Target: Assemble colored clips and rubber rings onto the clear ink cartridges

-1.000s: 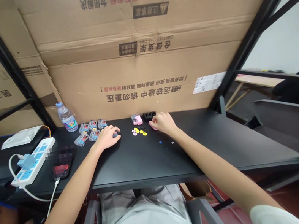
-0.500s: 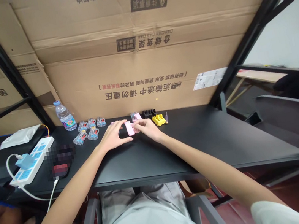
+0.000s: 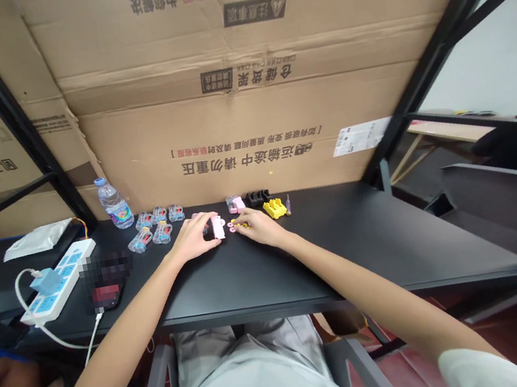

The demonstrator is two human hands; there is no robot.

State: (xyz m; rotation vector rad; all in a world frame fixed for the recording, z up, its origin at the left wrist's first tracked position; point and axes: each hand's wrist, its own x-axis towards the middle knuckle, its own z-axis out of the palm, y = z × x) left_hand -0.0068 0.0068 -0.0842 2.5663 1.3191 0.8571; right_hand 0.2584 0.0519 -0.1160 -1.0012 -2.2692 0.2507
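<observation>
My left hand (image 3: 196, 236) rests on the black table (image 3: 253, 274) with its fingers closed around a small pink plastic piece (image 3: 217, 227). My right hand (image 3: 257, 226) lies just to its right, fingertips curled down onto a cluster of small pink and yellow discs (image 3: 234, 225); whether it pinches one I cannot make out. Behind the hands sit another pink piece (image 3: 236, 204), a black part (image 3: 258, 197) and a yellow part (image 3: 274, 208). Several clear blue toy pieces (image 3: 157, 225) lie to the left.
A water bottle (image 3: 113, 203) stands at the back left. A white power strip (image 3: 56, 280) with a plugged charger and a phone (image 3: 104, 284) lie at the left. Cardboard boxes (image 3: 240, 90) wall off the back, between black shelf posts (image 3: 9, 117).
My right hand came in from the right, uncovering the yellow part. The pink piece passed to my left hand, and my right fingers dropped onto the discs.
</observation>
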